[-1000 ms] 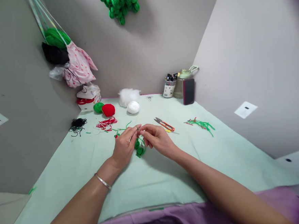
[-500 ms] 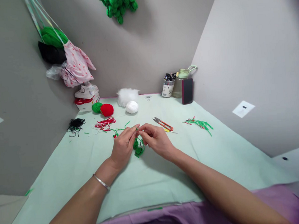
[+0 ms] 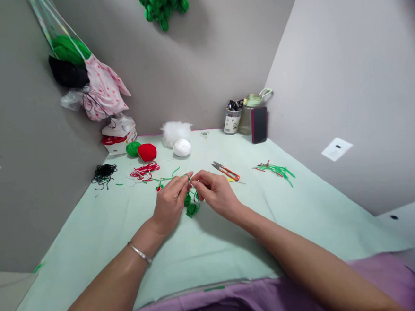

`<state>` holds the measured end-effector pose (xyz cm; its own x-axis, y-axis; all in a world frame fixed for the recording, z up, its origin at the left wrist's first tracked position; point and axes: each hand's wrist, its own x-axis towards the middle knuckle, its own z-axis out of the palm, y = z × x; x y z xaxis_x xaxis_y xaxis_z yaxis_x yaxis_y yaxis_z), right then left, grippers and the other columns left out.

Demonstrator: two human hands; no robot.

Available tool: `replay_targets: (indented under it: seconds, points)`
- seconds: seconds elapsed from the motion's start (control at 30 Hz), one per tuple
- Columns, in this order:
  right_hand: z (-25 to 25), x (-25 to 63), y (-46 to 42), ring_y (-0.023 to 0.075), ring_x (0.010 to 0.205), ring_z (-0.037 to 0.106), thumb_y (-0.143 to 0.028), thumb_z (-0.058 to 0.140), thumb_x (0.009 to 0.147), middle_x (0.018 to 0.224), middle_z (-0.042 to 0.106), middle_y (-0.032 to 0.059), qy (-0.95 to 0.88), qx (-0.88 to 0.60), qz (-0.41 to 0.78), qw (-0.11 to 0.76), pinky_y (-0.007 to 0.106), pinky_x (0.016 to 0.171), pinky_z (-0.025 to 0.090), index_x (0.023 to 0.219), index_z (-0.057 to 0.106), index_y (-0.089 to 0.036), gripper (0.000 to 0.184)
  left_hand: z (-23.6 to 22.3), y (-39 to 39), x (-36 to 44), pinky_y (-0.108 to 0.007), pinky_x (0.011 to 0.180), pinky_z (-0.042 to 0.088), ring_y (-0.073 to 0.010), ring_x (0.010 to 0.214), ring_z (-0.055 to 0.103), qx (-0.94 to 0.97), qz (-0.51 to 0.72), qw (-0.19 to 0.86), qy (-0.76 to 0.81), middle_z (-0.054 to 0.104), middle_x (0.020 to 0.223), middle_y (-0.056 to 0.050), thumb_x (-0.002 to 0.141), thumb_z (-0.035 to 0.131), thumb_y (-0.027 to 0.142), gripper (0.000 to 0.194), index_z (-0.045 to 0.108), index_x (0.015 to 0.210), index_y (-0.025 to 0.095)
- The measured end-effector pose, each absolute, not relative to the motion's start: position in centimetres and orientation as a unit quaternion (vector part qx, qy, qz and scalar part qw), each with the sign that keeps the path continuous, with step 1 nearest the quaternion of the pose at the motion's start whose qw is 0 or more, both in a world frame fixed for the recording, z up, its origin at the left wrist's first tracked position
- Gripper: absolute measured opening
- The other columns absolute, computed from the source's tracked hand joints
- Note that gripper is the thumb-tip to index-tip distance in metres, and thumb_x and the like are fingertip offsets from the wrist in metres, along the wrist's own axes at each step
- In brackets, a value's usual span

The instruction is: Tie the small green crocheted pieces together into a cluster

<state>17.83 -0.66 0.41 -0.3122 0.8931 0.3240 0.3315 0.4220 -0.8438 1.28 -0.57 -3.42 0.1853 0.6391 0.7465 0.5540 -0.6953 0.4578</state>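
My left hand point(image 3: 168, 202) is closed in a pinch, with a bit of green yarn point(image 3: 189, 177) at its fingertips. Right beside it, the bent fingers of my right hand point(image 3: 216, 192) pinch at the same yarn; exactly how it runs between the fingers is too small to see. Small green crocheted pieces point(image 3: 192, 208) with dark lines on them lie on the table just below the fingertips, partly covered by the hands. A small red and green piece point(image 3: 159, 188) rests by my left knuckles.
Thread snips point(image 3: 230, 173) and a yellow-handled hook point(image 3: 236, 181) lie beyond my right hand. Cut green and red strands point(image 3: 278, 171) are farther right. Behind are red yarn point(image 3: 147, 152), white yarn point(image 3: 182, 148), stuffing point(image 3: 175, 131), black strands point(image 3: 104, 174) and a phone point(image 3: 259, 125).
The whole view has shifted slightly, so things sit a little farther left and up. Both hands stay together at the yarn, with only small finger movements.
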Motion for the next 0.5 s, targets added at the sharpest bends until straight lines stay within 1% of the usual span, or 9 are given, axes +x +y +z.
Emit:
replay_targets:
  seconds: [0.2,0.33,0.43,0.5]
  points:
    - [0.7,17.9,-0.4,0.0093,0.049,0.043,-0.025,0.051,0.09,0.051,0.048,-0.0069,-0.722,-0.397,0.397,0.404,0.023,0.053,0.031,0.082,0.061,-0.018,0.014,-3.7,-0.5,1.2,-0.028,0.078,0.053,-0.0166,0.086,0.068,0.779,0.483,0.013,0.399,0.072,0.094,-0.006,0.103,0.046,0.022,0.031,0.067,0.125,0.019]
    - [0.4,18.3,0.4,0.0097,0.049,0.041,-0.029,0.053,0.089,0.051,0.046,-0.0072,-0.716,-0.395,0.421,0.392,0.023,0.051,0.028,0.08,0.058,-0.018,0.015,-3.6,-0.5,1.4,-0.032,0.082,0.054,-0.0198,0.093,0.066,0.787,0.446,0.007,0.425,0.071,0.099,-0.008,0.103,0.043,0.023,0.034,0.066,0.129,0.019]
    - [0.1,18.7,1.1,0.0093,0.047,0.039,-0.031,0.054,0.088,0.05,0.046,-0.0071,-0.707,-0.396,0.447,0.378,0.023,0.05,0.028,0.076,0.055,-0.018,0.017,-3.5,-0.4,1.5,-0.042,0.091,0.053,-0.0244,0.103,0.062,0.789,0.414,-0.023,0.453,0.068,0.116,-0.013,0.103,0.042,0.024,0.035,0.068,0.127,0.018]
    - [-0.1,18.9,1.5,0.0091,0.046,0.038,-0.032,0.054,0.087,0.049,0.046,-0.0074,-0.701,-0.396,0.463,0.371,0.023,0.049,0.028,0.076,0.055,-0.018,0.018,-3.5,-0.3,1.6,-0.049,0.102,0.047,-0.0288,0.119,0.057,0.791,0.393,-0.048,0.465,0.061,0.133,-0.016,0.103,0.042,0.024,0.035,0.068,0.125,0.019]
